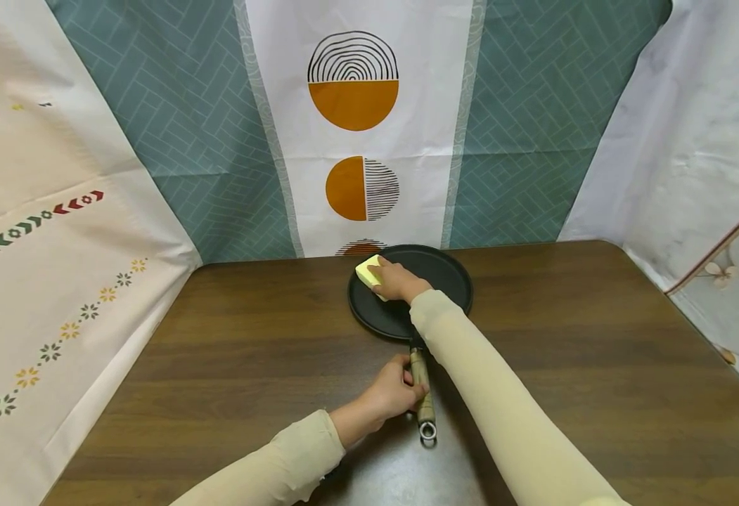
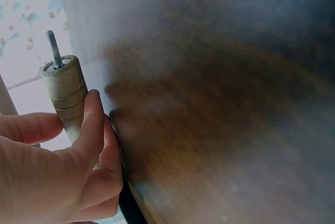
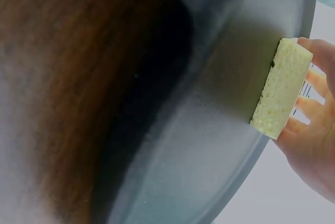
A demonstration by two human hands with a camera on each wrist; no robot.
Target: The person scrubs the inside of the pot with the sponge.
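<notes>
Yellow sponge (image 1: pixel 368 273): I see the right hand (image 1: pixel 399 281) gripping it on the left of the frying pan (image 1: pixel 445 274).
Wooden handle (image 1: pixel 419 370): long axis points nearward, left hand (image 1: pixel 389 391) pinching it.

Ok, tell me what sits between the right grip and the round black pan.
A pale yellow rectangular sponge lies between the right grip and the round black pan, as the right wrist view shows.

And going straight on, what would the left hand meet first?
Past the handle it grips, the left hand would probably meet the right sleeve; depth is unclear in the head view, so it might pass beneath.
</notes>
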